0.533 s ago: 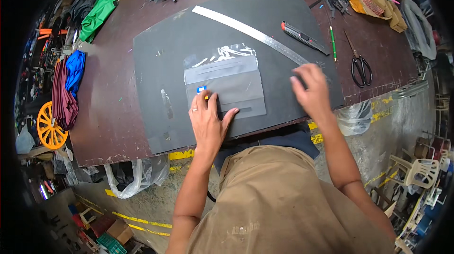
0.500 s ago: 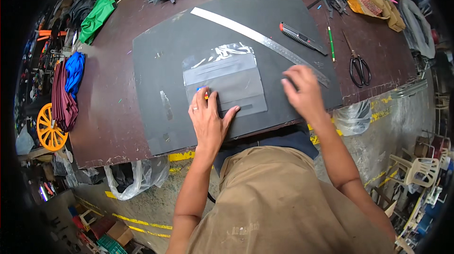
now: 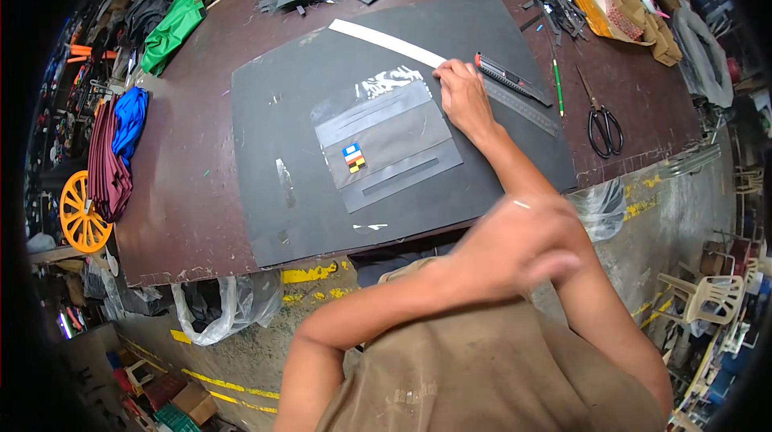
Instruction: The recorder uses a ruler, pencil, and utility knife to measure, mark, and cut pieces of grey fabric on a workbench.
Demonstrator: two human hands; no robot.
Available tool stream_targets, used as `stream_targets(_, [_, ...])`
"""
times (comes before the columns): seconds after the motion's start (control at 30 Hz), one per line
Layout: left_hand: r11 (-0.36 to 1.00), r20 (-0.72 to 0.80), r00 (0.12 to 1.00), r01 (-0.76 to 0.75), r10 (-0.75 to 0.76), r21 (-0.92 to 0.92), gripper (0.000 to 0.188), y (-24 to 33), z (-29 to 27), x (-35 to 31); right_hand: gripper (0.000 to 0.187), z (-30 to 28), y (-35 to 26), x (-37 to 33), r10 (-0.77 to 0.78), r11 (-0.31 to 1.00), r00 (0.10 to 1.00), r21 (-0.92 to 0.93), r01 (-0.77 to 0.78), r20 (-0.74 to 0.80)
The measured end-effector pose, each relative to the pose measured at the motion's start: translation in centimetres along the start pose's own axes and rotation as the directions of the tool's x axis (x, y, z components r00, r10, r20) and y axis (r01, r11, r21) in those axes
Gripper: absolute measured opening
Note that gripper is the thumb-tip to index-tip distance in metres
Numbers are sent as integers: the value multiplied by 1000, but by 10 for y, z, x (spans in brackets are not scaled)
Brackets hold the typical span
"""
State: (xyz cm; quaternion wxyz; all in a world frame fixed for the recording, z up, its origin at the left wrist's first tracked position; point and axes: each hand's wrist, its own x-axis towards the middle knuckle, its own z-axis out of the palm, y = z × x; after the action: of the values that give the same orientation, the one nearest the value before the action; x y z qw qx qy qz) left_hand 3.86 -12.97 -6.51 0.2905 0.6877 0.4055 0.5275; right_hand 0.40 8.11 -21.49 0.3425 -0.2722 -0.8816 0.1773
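Now that the blurred left hand (image 3: 519,241) is off the grey pouch (image 3: 394,141), mid-frame, the coloured patch (image 3: 354,159) lies uncovered; the right hand (image 3: 466,98) touches the ruler (image 3: 386,42); I cannot tell either grip's closure.

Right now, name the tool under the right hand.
The silver ruler: the right hand covers its middle; the cutter, green pencil and scissors lie right of the hand.

No legible lettering or numbers
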Motion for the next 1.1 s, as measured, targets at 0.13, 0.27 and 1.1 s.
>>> stream_targets(0.13, [863,341,916,-12,213,-505,35,48,66,41,17,17,-3,8,27,999,997,-29,-29,-72])
stream_targets(0.27, [723,523,796,164,304,-671,37,74,118,79,14,21,4,6,59,997,992,61,-53,-108])
stream_targets(1.1, [270,461,759,375,460,-887,16,-3,153,99,13,21,42,14,112,990,978,103,-94,-178])
